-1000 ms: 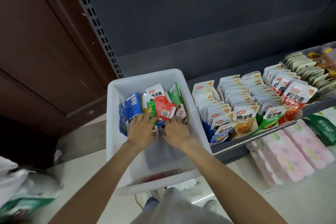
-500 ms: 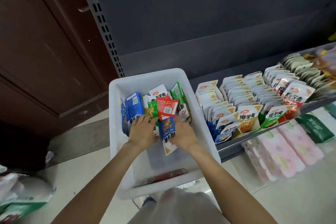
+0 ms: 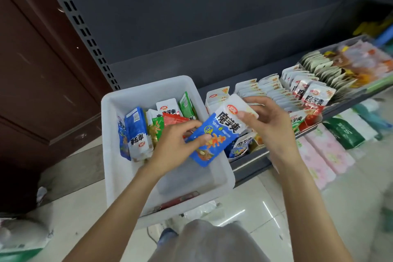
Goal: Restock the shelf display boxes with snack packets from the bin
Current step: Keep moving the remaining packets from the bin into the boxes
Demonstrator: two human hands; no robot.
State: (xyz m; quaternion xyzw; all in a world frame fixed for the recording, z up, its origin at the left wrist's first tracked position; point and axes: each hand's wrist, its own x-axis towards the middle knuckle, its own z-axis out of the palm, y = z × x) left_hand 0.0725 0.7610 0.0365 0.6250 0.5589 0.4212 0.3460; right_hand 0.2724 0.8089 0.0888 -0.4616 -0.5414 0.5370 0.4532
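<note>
A white plastic bin point(image 3: 112, 134) holds several snack packets point(image 3: 136, 134) in blue, green, red and white, standing at its far end. Both hands hold one blue and white packet point(image 3: 214, 140) above the bin's right rim. My left hand point(image 3: 176, 144) pinches its lower blue end. My right hand point(image 3: 270, 125) pinches its upper white end, beside the shelf display boxes point(image 3: 274, 93), which are full of upright white packets.
The grey shelf point(image 3: 251, 159) runs right from the bin under a dark back panel. Pink wrapped packs point(image 3: 325, 155) and green packs point(image 3: 344, 132) lie on the level below. A brown door point(image 3: 32, 59) stands left. Bags point(image 3: 21, 238) lie on the floor at lower left.
Both hands rose out of the bin with the blue and white packet and moved right, toward the display boxes. The view shifted right too.
</note>
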